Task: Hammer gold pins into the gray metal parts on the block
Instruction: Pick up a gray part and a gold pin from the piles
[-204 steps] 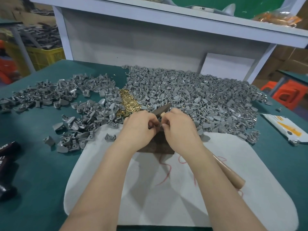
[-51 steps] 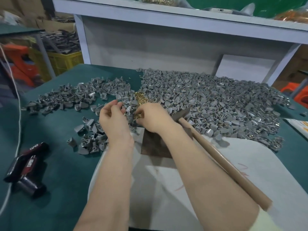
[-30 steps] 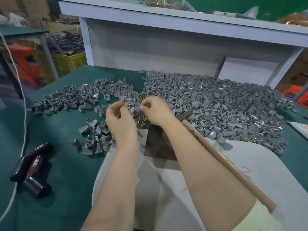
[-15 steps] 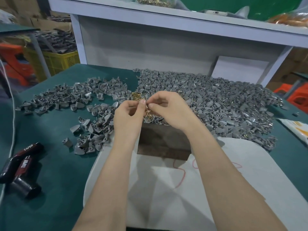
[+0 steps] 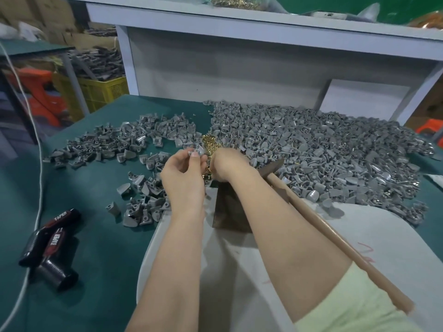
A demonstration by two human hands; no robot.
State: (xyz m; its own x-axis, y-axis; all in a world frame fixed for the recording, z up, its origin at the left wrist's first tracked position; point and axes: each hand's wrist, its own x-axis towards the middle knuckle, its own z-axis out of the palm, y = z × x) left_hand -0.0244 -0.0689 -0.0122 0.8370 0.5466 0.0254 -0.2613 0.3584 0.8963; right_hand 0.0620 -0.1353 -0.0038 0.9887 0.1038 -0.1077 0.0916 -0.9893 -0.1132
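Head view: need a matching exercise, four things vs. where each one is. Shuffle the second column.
Things
1. hammer
2. gold pins
3. lone gray part
4. black tool

Places
A. pinched in the left hand
B. lying on the green table, near left
C. heaped just left of the big gray heap
D. handle slanting over the white pad

Pairs: 1-D, 2-C, 3-A, 4-B
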